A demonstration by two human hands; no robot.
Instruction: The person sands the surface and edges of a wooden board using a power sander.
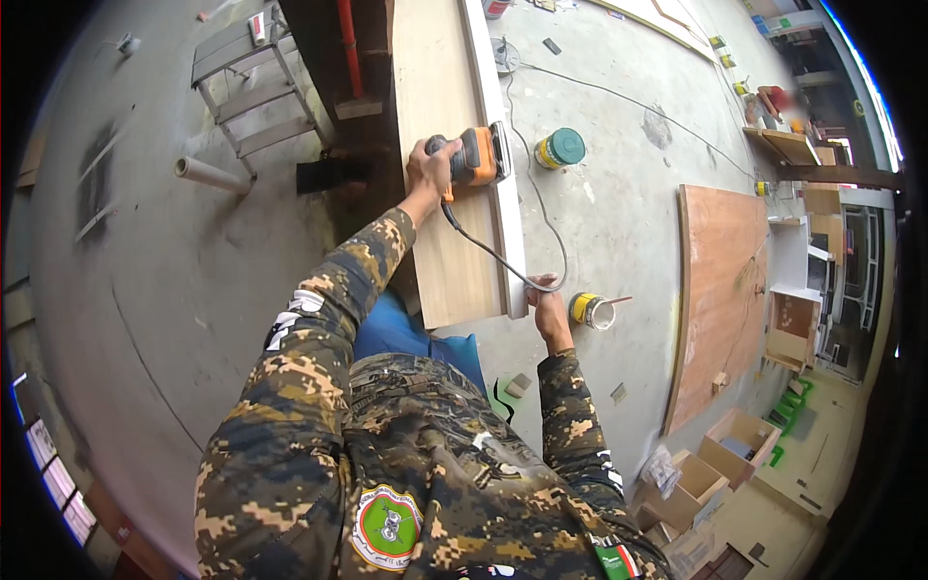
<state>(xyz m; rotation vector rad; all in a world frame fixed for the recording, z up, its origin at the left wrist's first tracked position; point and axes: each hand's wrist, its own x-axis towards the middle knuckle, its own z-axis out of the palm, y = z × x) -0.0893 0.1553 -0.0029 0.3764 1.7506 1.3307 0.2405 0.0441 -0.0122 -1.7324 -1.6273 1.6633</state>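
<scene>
1. So the sander (474, 158), orange and grey, is held over the far part of the board (454, 275), with its pad turned toward the white edge (515, 232). Whether the pad is actually touching can't be made out.
2. It's gripped by the left hand (433, 172), fingers wrapped around the body.
3. The cord (483, 246) is draped across the board and looped past the edge, over the right hand (547, 300).
4. That hand is placed at the near right corner, fingers bent. Whether the board or the cord is being pinched can't be told.
5. On the floor to the right, a green-lidded tub (561, 149) is parked near the edge, plus an open can (593, 311) with a stick laid across it.
6. Further right, a big brown panel (720, 300) is laid out.
7. Off left, a grey step stand (256, 92) is set near a pale tube (215, 176).
</scene>
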